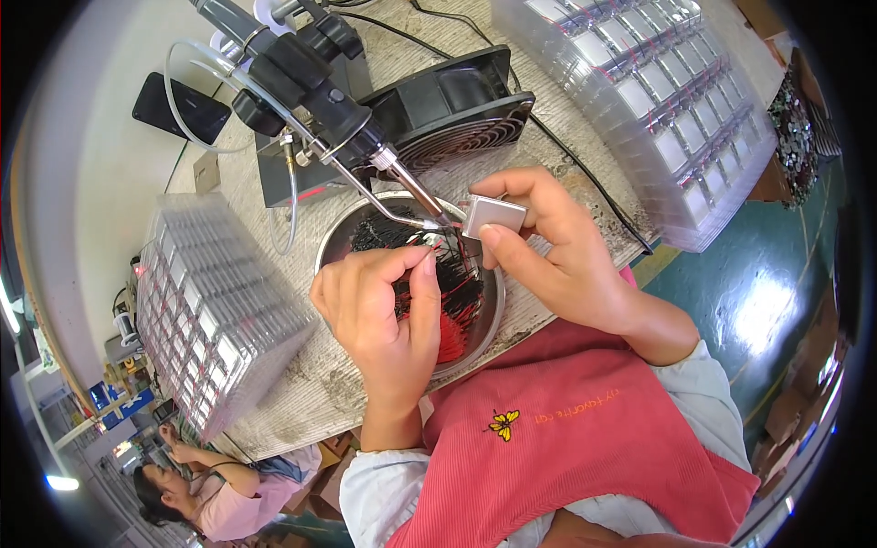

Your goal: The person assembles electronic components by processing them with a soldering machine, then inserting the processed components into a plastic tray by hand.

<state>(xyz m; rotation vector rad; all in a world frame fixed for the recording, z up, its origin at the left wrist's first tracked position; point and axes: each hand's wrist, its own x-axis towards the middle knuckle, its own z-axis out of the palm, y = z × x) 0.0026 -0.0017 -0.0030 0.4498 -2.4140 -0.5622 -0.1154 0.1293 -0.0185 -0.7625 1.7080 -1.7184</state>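
Observation:
My right hand (557, 251) grips a small flat silver pouch cell (491, 216) between thumb and fingers, held against the tip of a fixed soldering iron (416, 192). My left hand (384, 306) pinches a thin black wire (457, 251) between thumb and forefinger, its end raised to the iron tip beside the cell. Both hands hover over a round metal bowl (489, 320) filled with several red and black wire leads (452, 315). The iron's black barrel (301, 78) slants down from the upper left, with a thin metal feed tube alongside.
A black fan (457, 114) stands behind the bowl. Clear plastic trays of cells are stacked at the left (215, 310) and upper right (662, 100). A black phone (180, 108) lies far left. Another person (196, 493) sits at the lower left. The bench edge runs under my wrists.

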